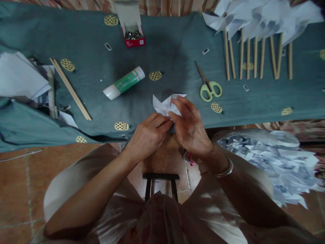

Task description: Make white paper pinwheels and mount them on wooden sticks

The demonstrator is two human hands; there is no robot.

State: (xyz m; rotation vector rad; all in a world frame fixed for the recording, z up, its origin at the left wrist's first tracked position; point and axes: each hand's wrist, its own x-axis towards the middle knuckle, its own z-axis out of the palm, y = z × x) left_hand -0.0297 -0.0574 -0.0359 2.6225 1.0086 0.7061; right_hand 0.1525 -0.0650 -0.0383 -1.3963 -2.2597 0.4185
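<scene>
A white paper pinwheel [162, 104] is at the table's front edge, between my two hands. Its folded points stick up past my fingers, and its lower part is hidden behind them. My left hand [152, 133] is closed on the pinwheel's lower left side, fingers curled. From the right, my right hand [190, 126] has its thumb near the pinwheel's middle and its bent fingers over the right-hand points. A green and white glue stick [127, 82] lies to the left of the pinwheel, and scissors [209, 88] with light green handles lie to the right.
Pinwheels [256, 20] on wooden sticks lie at the back right. A red box [134, 41] of small metal pieces stands open at the back. Wooden sticks [71, 88] and paper sheets [21, 76] are at left. A bag of folded paper [274, 162] sits beside my right leg.
</scene>
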